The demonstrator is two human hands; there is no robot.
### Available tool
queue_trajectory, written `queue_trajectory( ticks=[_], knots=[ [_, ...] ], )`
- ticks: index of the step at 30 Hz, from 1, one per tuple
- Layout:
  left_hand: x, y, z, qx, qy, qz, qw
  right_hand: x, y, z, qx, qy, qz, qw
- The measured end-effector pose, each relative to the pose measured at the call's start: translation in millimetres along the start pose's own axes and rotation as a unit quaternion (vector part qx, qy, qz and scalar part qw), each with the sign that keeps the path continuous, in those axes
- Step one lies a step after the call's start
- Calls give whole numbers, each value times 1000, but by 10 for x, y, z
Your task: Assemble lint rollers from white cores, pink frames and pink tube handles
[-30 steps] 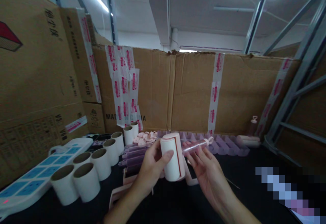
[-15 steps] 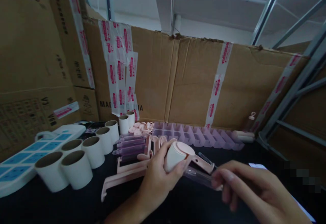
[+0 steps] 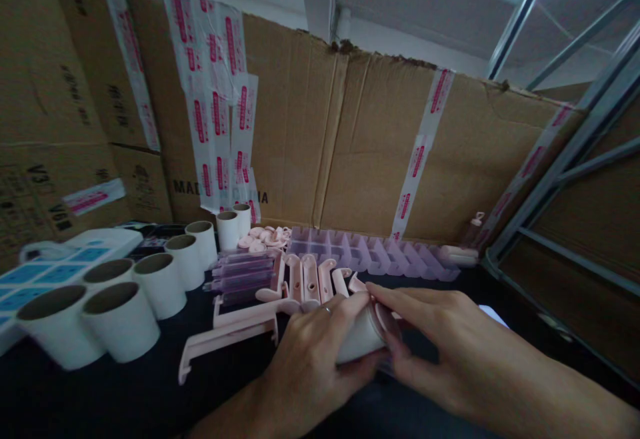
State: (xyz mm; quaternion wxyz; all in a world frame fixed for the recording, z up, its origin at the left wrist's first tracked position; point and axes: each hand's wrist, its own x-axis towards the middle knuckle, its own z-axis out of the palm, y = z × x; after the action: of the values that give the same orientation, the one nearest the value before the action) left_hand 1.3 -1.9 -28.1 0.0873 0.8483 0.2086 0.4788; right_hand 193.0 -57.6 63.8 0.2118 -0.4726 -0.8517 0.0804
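A lint roller, a white roll with a pink end piece, is held between both my hands low in the middle of the view. My left hand is wrapped around the white roll from the left. From the right, my right hand closes its fingers and thumb on the pink end, and part of that end is hidden behind them. Just beyond lie several pink handle arms. A long bent pink piece rests left of my left hand.
Several white paper rolls with brown cores stand at the left, before a white panel with blue squares. Purple clear pieces, small pink caps and a row of purple covers lie along the taped cardboard wall.
My right hand has moved left and now grips the roller's pink end. The roller has tilted to the right, and the view has shifted slightly.
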Motion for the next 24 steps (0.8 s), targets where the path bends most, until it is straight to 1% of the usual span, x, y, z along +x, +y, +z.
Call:
queue_trajectory(
  ticks=[2,4,7,10,13,17,21,24],
  knots=[
    [15,21,-15,27,14,41,999,15,-63,-20,-37,-13,0,999],
    [33,40,-34,60,15,65,996,31,-128,-42,-83,-28,-4,996],
    [55,66,-68,85,8,72,994,36,-203,-69,-144,-56,4,988],
    [63,90,-96,93,4,70,993,10,-230,-81,-170,-58,7,984],
    [65,109,-109,98,10,70,993,-15,-214,-72,-174,-43,0,984],
    [59,105,-101,123,18,67,990,4,-179,-44,-155,-20,-3,988],
    [44,86,-84,122,18,65,990,38,-183,-31,-129,4,5,992],
    [34,81,-76,114,18,59,992,46,-189,-32,-115,6,16,993]
  ],
)
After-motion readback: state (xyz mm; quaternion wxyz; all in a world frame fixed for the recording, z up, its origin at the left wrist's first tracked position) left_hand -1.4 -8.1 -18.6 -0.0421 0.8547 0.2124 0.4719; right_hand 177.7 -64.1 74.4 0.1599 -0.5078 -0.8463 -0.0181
